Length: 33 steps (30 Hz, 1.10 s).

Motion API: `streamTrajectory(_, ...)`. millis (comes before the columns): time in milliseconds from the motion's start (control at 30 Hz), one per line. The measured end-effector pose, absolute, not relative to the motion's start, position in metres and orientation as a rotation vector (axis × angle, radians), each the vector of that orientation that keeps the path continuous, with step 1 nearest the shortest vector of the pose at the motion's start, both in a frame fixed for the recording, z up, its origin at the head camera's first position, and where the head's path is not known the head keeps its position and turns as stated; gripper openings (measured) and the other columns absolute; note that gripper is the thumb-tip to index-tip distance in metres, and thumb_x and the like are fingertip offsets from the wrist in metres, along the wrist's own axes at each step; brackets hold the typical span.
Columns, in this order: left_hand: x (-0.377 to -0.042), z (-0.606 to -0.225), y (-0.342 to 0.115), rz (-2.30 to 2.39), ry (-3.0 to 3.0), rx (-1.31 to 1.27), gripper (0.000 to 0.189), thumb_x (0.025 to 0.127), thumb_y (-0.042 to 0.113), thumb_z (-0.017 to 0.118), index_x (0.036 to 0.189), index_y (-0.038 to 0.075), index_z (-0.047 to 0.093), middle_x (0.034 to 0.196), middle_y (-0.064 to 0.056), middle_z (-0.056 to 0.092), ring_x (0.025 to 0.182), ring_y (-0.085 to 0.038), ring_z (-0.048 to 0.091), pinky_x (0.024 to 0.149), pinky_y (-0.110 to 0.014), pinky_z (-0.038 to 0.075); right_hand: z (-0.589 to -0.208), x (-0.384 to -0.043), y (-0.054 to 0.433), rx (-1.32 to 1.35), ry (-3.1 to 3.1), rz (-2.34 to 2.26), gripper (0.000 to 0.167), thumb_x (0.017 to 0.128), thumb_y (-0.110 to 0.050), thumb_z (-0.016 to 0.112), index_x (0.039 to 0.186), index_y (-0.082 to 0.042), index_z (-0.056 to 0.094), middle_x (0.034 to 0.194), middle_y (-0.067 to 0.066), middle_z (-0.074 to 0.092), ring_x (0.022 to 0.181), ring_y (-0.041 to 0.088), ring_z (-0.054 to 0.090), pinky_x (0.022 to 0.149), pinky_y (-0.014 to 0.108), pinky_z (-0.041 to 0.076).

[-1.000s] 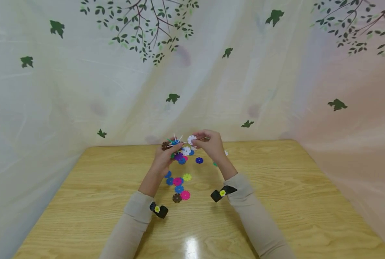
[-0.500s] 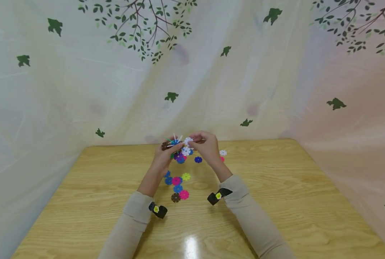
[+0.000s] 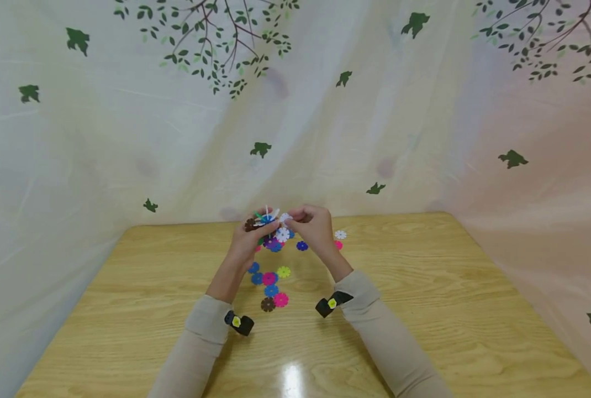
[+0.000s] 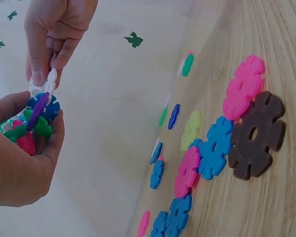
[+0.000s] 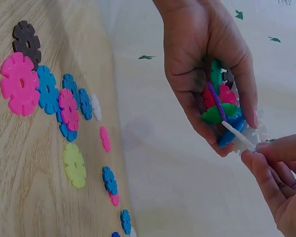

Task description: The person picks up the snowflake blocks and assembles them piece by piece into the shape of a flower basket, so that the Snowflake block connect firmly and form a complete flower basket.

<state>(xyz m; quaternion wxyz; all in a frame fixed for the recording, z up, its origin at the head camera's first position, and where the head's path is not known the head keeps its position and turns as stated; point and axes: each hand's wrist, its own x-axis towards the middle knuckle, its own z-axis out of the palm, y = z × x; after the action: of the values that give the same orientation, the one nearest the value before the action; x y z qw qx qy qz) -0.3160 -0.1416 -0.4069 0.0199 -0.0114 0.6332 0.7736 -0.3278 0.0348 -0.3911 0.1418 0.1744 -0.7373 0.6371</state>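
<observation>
My left hand cups a cluster of interlocked plastic snowflake discs above the far part of the table. Blue, green, pink, purple, brown and white discs show in it, and the wrist views reveal them set at different angles. At its right side, my right hand pinches a white snowflake disc between thumb and fingers. In the right wrist view this disc's edge meets the cluster beside a blue disc. My left thumb lies along the cluster, while the palm hides part of it.
Loose discs lie on the wooden table below the hands, including a brown disc, a pink disc and a yellow disc. A white disc lies right of my right wrist. A printed curtain hangs behind the table.
My right hand has moved left with the white disc, from just apart from the cluster to right against it. My left hand keeps its hold, nearly still.
</observation>
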Motion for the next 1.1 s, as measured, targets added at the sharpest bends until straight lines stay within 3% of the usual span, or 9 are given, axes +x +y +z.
streamTrajectory(233, -0.317, -0.406, -0.137, 2.472, 1.988, -0.030, 0.055, 0.092, 0.010, 0.076, 0.143, 0.008, 0.056, 0.143, -0.016, 0.058, 0.104, -0.009, 0.066, 0.089, -0.017, 0.055, -0.392, -0.328, 0.034, 0.482, -2.108, 1.880, 0.012, 0.085, 0.004, 0.079, 0.094, 0.010, 0.073, 0.085, 0.028, 0.071, 0.062, 0.004, 0.065, 0.061, 0.020, 0.058)
streamTrajectory(333, -0.319, -0.407, -0.133, 2.559, 1.919, -0.070, 0.058, 0.091, 0.007, 0.076, 0.145, 0.009, 0.053, 0.134, -0.017, 0.062, 0.099, -0.009, 0.068, 0.087, -0.018, 0.057, -0.392, -0.330, 0.034, 0.462, -2.125, 1.924, 0.013, 0.087, 0.004, 0.077, 0.098, 0.009, 0.072, 0.088, 0.026, 0.071, 0.065, 0.004, 0.066, 0.063, 0.023, 0.060)
streamTrajectory(500, -0.320, -0.412, -0.131, 2.629, 1.844, -0.164, 0.057, 0.091, 0.006, 0.076, 0.144, 0.014, 0.055, 0.105, -0.003, 0.063, 0.079, -0.006, 0.068, 0.071, -0.017, 0.058, -0.389, -0.331, 0.042, 0.529, -2.262, 1.972, 0.020, 0.093, -0.001, 0.071, 0.111, 0.008, 0.070, 0.097, 0.026, 0.072, 0.077, 0.012, 0.073, 0.074, 0.033, 0.063)
streamTrajectory(600, -0.319, -0.413, -0.133, 2.620, 1.840, -0.168, 0.059, 0.091, 0.007, 0.076, 0.145, 0.015, 0.055, 0.097, 0.002, 0.064, 0.075, -0.006, 0.068, 0.067, -0.017, 0.058, -0.385, -0.331, 0.053, 0.604, -2.391, 1.936, 0.026, 0.097, -0.008, 0.069, 0.120, 0.004, 0.069, 0.105, 0.024, 0.073, 0.087, 0.019, 0.074, 0.081, 0.039, 0.063)
streamTrajectory(867, -0.316, -0.412, -0.136, 2.565, 1.858, -0.191, 0.062, 0.088, 0.007, 0.079, 0.145, 0.011, 0.054, 0.106, 0.001, 0.067, 0.088, -0.006, 0.070, 0.078, -0.018, 0.058, -0.376, -0.341, 0.091, 0.764, -2.679, 1.703, 0.027, 0.098, -0.009, 0.067, 0.123, 0.002, 0.068, 0.113, 0.026, 0.071, 0.100, 0.036, 0.070, 0.086, 0.045, 0.060)
streamTrajectory(1000, -0.316, -0.412, -0.137, 2.589, 1.790, -0.180, 0.055, 0.088, 0.002, 0.077, 0.139, 0.007, 0.057, 0.110, -0.001, 0.065, 0.090, -0.007, 0.070, 0.080, -0.019, 0.059, -0.376, -0.349, 0.108, 0.859, -2.838, 1.483, 0.022, 0.097, -0.006, 0.068, 0.117, 0.003, 0.069, 0.111, 0.024, 0.072, 0.102, 0.034, 0.070, 0.090, 0.044, 0.059)
streamTrajectory(1100, -0.316, -0.412, -0.138, 2.591, 1.744, -0.164, 0.055, 0.089, 0.001, 0.075, 0.141, 0.008, 0.057, 0.104, 0.002, 0.068, 0.086, -0.007, 0.071, 0.074, -0.018, 0.059, -0.380, -0.358, 0.120, 0.936, -2.910, 1.314, 0.017, 0.095, -0.002, 0.069, 0.111, 0.004, 0.070, 0.107, 0.024, 0.073, 0.099, 0.030, 0.071, 0.087, 0.039, 0.060)
